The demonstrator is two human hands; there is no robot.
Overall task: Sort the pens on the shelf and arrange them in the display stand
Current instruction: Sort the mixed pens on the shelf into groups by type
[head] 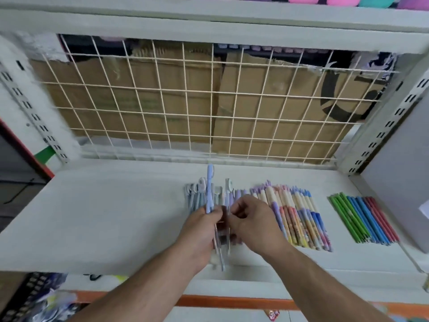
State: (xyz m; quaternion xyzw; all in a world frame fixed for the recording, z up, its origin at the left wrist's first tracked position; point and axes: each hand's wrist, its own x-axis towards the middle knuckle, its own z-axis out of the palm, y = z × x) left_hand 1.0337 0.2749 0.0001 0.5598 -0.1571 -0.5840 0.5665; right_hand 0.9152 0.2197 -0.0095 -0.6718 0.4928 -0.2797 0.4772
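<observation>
On the white shelf (104,217), a row of pale blue and lilac pens (197,194) lies at the middle. My left hand (202,231) grips one light blue pen (210,182) that sticks up and away from me above the row. My right hand (253,226) is curled over the lilac pens right beside it, pinching what looks like a pen; the blur hides the detail. To the right lies a row of cream, orange and blue patterned pens (299,214). Farther right sits a group of green, blue and red pencils (364,219). No display stand is visible.
A white wire grid (209,101) with cardboard behind it closes the back of the shelf. Slotted uprights (32,112) stand at both sides. A grey panel (401,194) bounds the right end. Pink and purple items sit on the shelf above; packaged goods lie below left.
</observation>
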